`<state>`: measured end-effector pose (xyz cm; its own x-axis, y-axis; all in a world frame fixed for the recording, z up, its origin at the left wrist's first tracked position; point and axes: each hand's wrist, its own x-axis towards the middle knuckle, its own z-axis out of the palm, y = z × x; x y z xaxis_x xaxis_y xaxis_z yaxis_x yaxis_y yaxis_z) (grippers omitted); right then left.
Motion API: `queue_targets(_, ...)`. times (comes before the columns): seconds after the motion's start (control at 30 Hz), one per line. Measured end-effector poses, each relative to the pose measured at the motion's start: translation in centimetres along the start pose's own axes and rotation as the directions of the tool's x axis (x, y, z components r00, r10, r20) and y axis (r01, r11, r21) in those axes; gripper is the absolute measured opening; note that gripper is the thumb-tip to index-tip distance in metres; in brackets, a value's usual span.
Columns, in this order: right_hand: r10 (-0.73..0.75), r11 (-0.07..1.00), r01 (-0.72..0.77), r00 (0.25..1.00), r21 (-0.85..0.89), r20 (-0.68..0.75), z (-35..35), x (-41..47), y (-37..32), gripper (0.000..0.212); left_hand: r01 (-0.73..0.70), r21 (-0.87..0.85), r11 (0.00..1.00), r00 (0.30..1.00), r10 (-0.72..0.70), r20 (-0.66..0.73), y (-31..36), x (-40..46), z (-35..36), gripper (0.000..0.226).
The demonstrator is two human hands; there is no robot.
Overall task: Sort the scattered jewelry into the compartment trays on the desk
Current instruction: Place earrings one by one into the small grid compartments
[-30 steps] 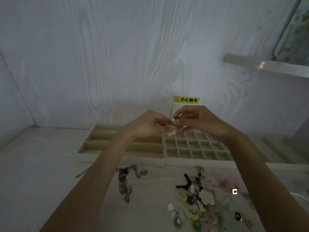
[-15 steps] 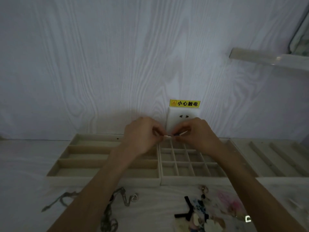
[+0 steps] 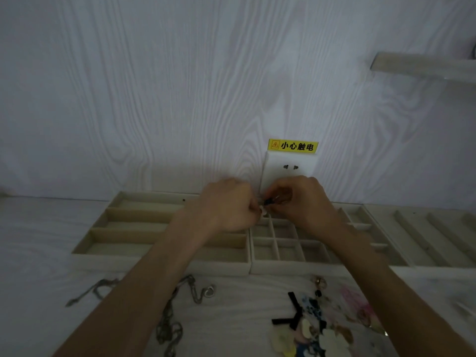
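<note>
Head view shows your two hands meeting in the middle, up over the trays. Your left hand (image 3: 229,204) has its fingers curled in, and your right hand (image 3: 304,199) does too. Both pinch one tiny piece of jewelry (image 3: 266,205) between them. It looks pale with a small dark bit, but it is too small to tell what it is. It hangs in the air, just above the back of the grid tray (image 3: 288,269), the one with many little square boxes. To the left, touching that tray, sits the long-slot tray (image 3: 103,243) with wide rows. Another tray with slanted rows (image 3: 425,238) sits at the right. Near you on the counter (image 3: 33,253) lies a silver chain (image 3: 193,292), and a second chain (image 3: 170,333) lies closer to you. A pile of bright earrings (image 3: 322,328) with a black bow (image 3: 293,313) lies on the right. On the wall behind are a white socket (image 3: 289,167) and a yellow sign (image 3: 292,145).
</note>
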<state>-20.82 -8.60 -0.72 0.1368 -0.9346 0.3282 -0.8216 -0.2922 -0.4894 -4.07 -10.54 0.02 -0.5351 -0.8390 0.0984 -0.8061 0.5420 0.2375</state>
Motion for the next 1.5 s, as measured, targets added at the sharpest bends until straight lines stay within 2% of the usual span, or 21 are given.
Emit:
queue_targets(0.13,-0.011,0.997,0.011,1.000,-0.077,-0.003,0.8,-0.3,-0.3,0.014,-0.028,-0.014,1.000,0.995,0.029,0.094,-0.4,0.0,-0.7,0.027)
queue_targets(0.27,0.004,0.993,-0.005,1.000,-0.118,-0.007,1.0,-0.4,-0.4,0.011,-0.077,0.059,0.995,0.976,0.063,0.207,-0.4,0.2,-0.2,0.053)
queue_targets(0.4,0.018,0.994,-0.015,0.999,-0.107,0.026,0.8,-0.3,-0.2,0.013,-0.047,0.109,0.993,0.973,0.021,0.228,0.3,0.0,-0.3,0.037)
queue_targets(0.47,0.023,0.991,-0.019,0.999,-0.134,0.030,0.4,-0.2,-0.2,0.013,-0.073,0.106,0.992,0.969,0.045,0.242,-0.1,0.2,-0.1,0.044)
queue_targets(0.57,0.023,0.988,-0.012,0.997,-0.152,0.070,-0.8,-0.2,-0.2,0.014,-0.037,0.000,0.999,0.973,0.036,0.228,-0.4,0.0,-0.7,0.053)
queue_targets(0.63,0.023,0.991,-0.012,0.997,-0.131,0.079,-2.0,-0.5,-0.5,0.014,0.002,-0.071,0.997,0.975,0.014,0.222,-0.1,-0.8,-2.0,0.041)
queue_targets(0.7,0.020,0.993,-0.009,0.996,-0.118,0.091,-3.6,-1.2,-0.9,0.013,0.034,-0.125,0.992,0.990,-0.016,0.143,0.4,-2.0,-3.1,0.033)
queue_targets(0.8,0.028,0.989,0.003,0.976,-0.145,0.216,-5.7,-3.1,-1.3,0.014,0.016,-0.080,0.997,1.000,-0.013,0.028,1.4,-4.3,-3.4,0.029)
queue_targets(0.87,0.013,0.996,0.015,0.955,-0.093,0.295,-6.4,-4.7,-1.3,0.015,-0.015,-0.121,0.993,1.000,0.013,-0.021,2.2,-6.0,-2.8,0.023)
queue_targets(0.97,0.001,0.996,-0.036,0.926,0.086,0.378,-6.5,-8.4,-1.3,0.014,-0.122,-0.351,0.928,0.991,0.131,0.001,3.7,-9.3,-1.1,0.016)
queue_targets(1.03,-0.008,0.984,-0.068,0.909,0.168,0.418,-6.4,-10.7,-1.1,0.013,-0.141,-0.492,0.859,0.982,0.184,0.040,4.7,-11.2,0.4,0.014)
queue_targets(1.1,-0.017,0.977,-0.075,0.907,0.201,0.420,-6.5,-12.6,-0.8,0.014,-0.123,-0.578,0.807,0.979,0.193,0.060,5.5,-12.5,1.7,0.026)
queue_targets(1.2,-0.023,0.973,-0.085,0.890,0.215,0.456,-7.1,-14.5,-0.5,0.023,-0.142,-0.608,0.781,0.973,0.222,0.058,6.9,-13.7,3.1,0.054)
queue_targets(1.27,-0.016,0.972,-0.100,0.873,0.210,0.488,-7.3,-15.6,0.1,0.032,-0.234,-0.504,0.832,0.955,0.294,0.041,8.4,-14.6,4.0,0.079)
queue_targets(1.33,0.002,0.970,-0.118,0.880,0.213,0.475,-7.0,-16.5,0.7,0.037,-0.268,-0.346,0.899,0.953,0.301,0.043,10.1,-15.3,4.7,0.097)
queue_targets(1.43,-0.035,0.967,-0.068,0.919,0.247,0.393,-5.9,-17.2,1.2,0.034,-0.287,-0.205,0.936,0.958,0.283,-0.048,11.4,-15.5,6.1,0.105)
queue_targets(1.5,-0.065,0.957,-0.027,0.951,0.290,0.301,-5.3,-17.2,1.4,0.028,-0.266,-0.206,0.941,0.964,0.263,-0.047,11.3,-15.2,6.8,0.103)
